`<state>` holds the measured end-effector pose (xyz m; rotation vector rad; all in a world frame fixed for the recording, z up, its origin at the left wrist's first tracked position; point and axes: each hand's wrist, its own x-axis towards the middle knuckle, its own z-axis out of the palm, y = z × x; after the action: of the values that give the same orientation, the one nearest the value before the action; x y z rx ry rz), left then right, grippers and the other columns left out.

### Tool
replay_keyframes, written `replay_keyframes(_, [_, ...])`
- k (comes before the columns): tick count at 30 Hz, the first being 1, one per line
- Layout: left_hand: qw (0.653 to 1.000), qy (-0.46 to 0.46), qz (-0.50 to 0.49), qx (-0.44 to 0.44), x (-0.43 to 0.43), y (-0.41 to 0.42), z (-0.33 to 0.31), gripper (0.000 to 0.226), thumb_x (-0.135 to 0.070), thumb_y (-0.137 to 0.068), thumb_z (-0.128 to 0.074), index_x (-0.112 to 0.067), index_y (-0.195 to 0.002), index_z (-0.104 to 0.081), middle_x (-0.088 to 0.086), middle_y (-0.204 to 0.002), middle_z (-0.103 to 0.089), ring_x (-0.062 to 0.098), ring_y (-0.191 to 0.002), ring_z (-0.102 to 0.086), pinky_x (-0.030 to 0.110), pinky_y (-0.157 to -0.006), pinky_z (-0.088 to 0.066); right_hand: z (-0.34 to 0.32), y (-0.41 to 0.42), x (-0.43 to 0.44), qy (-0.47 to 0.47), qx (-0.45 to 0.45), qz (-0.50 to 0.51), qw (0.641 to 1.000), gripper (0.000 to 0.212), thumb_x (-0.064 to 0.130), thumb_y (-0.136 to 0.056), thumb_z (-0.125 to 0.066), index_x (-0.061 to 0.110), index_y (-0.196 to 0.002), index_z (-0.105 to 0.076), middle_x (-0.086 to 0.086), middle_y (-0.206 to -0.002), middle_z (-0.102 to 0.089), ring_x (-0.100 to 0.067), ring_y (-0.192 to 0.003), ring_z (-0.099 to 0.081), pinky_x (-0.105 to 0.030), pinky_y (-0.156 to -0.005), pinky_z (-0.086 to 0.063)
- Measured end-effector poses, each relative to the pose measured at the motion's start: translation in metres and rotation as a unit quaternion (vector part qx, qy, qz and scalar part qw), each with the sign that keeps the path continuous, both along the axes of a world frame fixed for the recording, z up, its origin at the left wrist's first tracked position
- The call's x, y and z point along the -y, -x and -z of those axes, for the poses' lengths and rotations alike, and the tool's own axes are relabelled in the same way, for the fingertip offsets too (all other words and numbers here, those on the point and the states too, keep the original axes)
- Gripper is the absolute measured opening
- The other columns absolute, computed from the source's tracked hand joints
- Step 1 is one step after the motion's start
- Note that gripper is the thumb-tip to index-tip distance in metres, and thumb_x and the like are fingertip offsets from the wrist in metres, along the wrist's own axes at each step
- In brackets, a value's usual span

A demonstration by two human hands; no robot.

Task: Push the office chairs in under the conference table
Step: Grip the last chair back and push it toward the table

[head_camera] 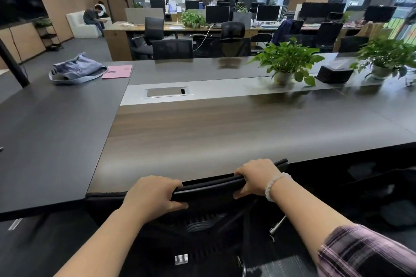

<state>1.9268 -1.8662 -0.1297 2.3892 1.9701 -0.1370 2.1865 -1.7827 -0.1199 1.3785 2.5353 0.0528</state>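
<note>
A black mesh office chair (209, 204) stands right in front of me, its back pressed up to the near edge of the long dark conference table (202, 128). My left hand (153, 195) is wrapped over the left part of the chair's top rail. My right hand (256, 177), with a pale bead bracelet at the wrist, grips the rail further right. The chair's seat is hidden under the table edge. Another black chair (172, 49) stands tucked in at the far side, and a second dark chair (382, 200) sits low at my right.
On the table lie a blue denim bag (76, 69), a pink folder (117, 71), two potted plants (286, 63) (385, 58) and a black tissue box (334, 73). Desks with monitors and chairs fill the room beyond. A person sits on a white sofa (78, 24) at far left.
</note>
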Motion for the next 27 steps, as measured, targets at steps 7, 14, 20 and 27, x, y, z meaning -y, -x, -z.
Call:
replay_keyframes(7, [1.0,-0.009,-0.014,0.004,0.009,-0.004,0.006,0.051,-0.072,-0.076,-0.049,-0.04,-0.114,-0.054,-0.012,-0.107,-0.068,0.017,-0.1,-0.062,0.031,-0.072,-0.043,0.003,-0.002,0.007,0.002,-0.012,-0.005,1.0,0.055,0.069,-0.072,-0.061,0.029,-0.11,-0.063,0.002,-0.102,-0.07,-0.025,-0.096,-0.065,-0.031,-0.07,-0.042])
replay_keyframes(14, [0.997,-0.026,-0.065,0.021,0.019,-0.011,0.006,0.05,-0.071,-0.073,-0.05,-0.041,-0.113,-0.052,-0.018,-0.11,-0.066,0.012,-0.102,-0.061,0.03,-0.073,-0.043,0.004,-0.004,0.01,0.028,-0.036,0.002,0.999,0.051,0.064,-0.073,-0.063,0.03,-0.111,-0.06,0.004,-0.102,-0.069,-0.022,-0.097,-0.064,-0.031,-0.07,-0.041])
replay_keyframes(20, [0.991,0.021,-0.112,0.073,0.02,-0.022,-0.01,0.056,-0.069,-0.068,-0.056,-0.045,-0.118,-0.053,-0.022,-0.116,-0.063,0.007,-0.109,-0.058,0.026,-0.079,-0.042,-0.004,0.0,0.003,0.105,-0.032,0.009,0.994,0.063,0.062,-0.071,-0.066,0.033,-0.125,-0.055,0.006,-0.118,-0.066,-0.02,-0.108,-0.061,-0.031,-0.078,-0.044])
replay_keyframes(27, [0.89,0.108,-0.188,0.4,0.018,-0.015,-0.02,0.035,-0.027,-0.082,-0.07,-0.026,-0.115,-0.06,-0.004,-0.116,-0.063,0.014,-0.115,-0.057,0.029,-0.1,-0.041,-0.032,-0.003,0.009,0.293,-0.205,0.064,0.932,0.058,0.048,-0.081,-0.068,0.02,-0.13,-0.054,0.002,-0.129,-0.059,-0.014,-0.113,-0.056,-0.027,-0.101,-0.041])
